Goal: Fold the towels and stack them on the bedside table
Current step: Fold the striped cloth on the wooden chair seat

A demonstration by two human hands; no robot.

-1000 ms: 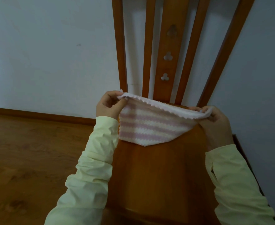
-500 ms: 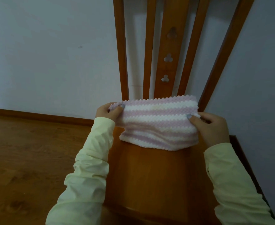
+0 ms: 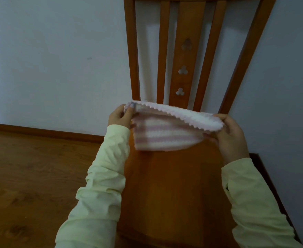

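Towel: The pink-and-white striped towel (image 3: 166, 136) is hanging stretched between both hands, over the far part of the chair seat (image 3: 174, 194).
Towel edge: The zigzag-cut top edge is running from the left hand across to the right hand and is folding over toward the viewer. The striped body is sagging below it.
Towel contact: The lower edge is hanging close to the seat. It cannot be told whether it is touching the wood.
Left hand: The left hand (image 3: 121, 117) is pinching the towel's far-left corner between thumb and fingers, a narrow grip closed on the cloth.
Right hand: The right hand (image 3: 231, 135) is holding the right end of the top edge with fingers curled round the cloth. The towel is hiding the fingertips.
Sleeves: Pale yellow sleeves (image 3: 102, 185) are covering both forearms down to the wrists.
Chair: The wooden chair is standing with its slatted back (image 3: 186, 51) against the wall (image 3: 48, 51). The middle slat is showing three clover-shaped cut-outs.
Floor: Wooden flooring (image 3: 31, 167) is lying to the left of the chair, and a wooden skirting board (image 3: 48, 132) is running along the foot of the wall.
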